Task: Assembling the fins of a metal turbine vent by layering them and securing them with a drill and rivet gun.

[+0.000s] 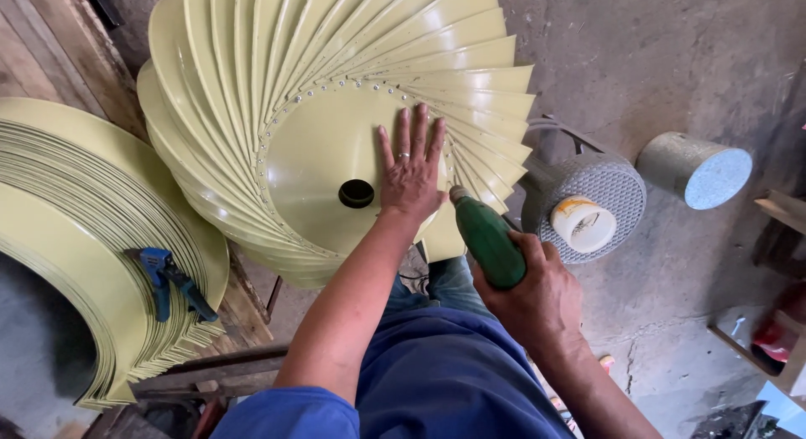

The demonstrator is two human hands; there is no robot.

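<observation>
The left hand (411, 166) lies flat, fingers spread, on the green fan disc (327, 154), right of its middle hole (357, 193), while the right hand (529, 288), fingers wrapped around a green drill (487, 237), points it up at what looks like the disc's rim just beside that hand.

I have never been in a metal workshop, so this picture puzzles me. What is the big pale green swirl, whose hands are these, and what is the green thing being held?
The camera sits on the worker's head and looks down, so both arms are the person's own. The left hand lies flat on the smooth centre disc of a large pale green fan-shaped piece, made of many overlapping curved blades ringed with rivets around a dark centre hole. The right hand grips a green-handled tool, its tip at the rim of the disc. To the left lies a stack of pale green rings with a blue hand tool on it. To the right, on the concrete floor, are a mesh-covered grey object and a metal cylinder.
</observation>
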